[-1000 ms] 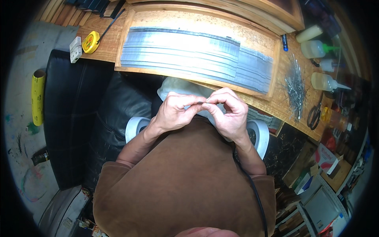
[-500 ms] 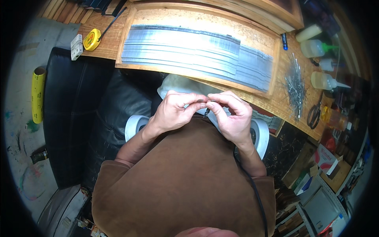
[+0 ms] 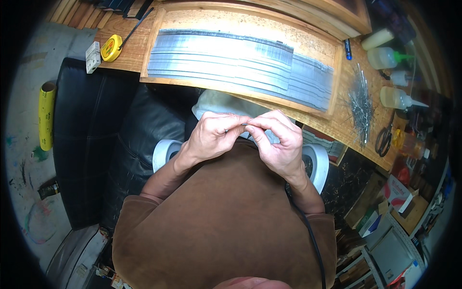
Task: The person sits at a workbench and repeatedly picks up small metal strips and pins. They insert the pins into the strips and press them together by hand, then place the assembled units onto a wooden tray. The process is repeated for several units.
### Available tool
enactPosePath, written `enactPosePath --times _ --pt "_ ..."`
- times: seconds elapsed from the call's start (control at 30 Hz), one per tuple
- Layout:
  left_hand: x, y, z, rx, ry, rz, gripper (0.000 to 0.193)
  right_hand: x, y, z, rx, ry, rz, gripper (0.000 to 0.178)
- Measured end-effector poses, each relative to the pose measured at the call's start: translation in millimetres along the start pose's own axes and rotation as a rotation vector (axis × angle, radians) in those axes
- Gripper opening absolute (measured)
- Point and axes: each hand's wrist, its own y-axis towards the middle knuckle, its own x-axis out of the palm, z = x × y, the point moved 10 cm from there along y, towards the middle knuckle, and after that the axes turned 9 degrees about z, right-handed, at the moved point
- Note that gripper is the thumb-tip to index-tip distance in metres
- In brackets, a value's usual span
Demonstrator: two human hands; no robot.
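the left arm reaches up and bends in, and the left hand [image 3: 210, 137] pinches a small, thin, dark piece [image 3: 245, 124] with its thumb and finger. the piece is between the hands, just in front of the wooden tray [image 3: 152, 48]. fingertips hide most of it, so its shape is hard to tell. the right hand [image 3: 280, 141] leans in, finger and thumb pinching it too.

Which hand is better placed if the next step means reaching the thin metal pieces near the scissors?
Likely the right hand: the thin metal pieces lie to its right, farther from the left hand. Both hands' fingertips meet at a small dark piece.
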Motion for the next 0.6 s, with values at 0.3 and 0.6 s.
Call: enactPosePath --times 0.3,0.6 --pt "1.5 -0.7 -4.4 -0.045 -0.017 -0.026 0.020 1.3 0.3 2.4 0.019 -0.008 -0.001 0.014" --pt "2.9 -2.2 -8.6 -0.058 -0.019 -0.018 0.019 -0.6 -1.2 3.1 0.018 -0.022 0.004 0.013"
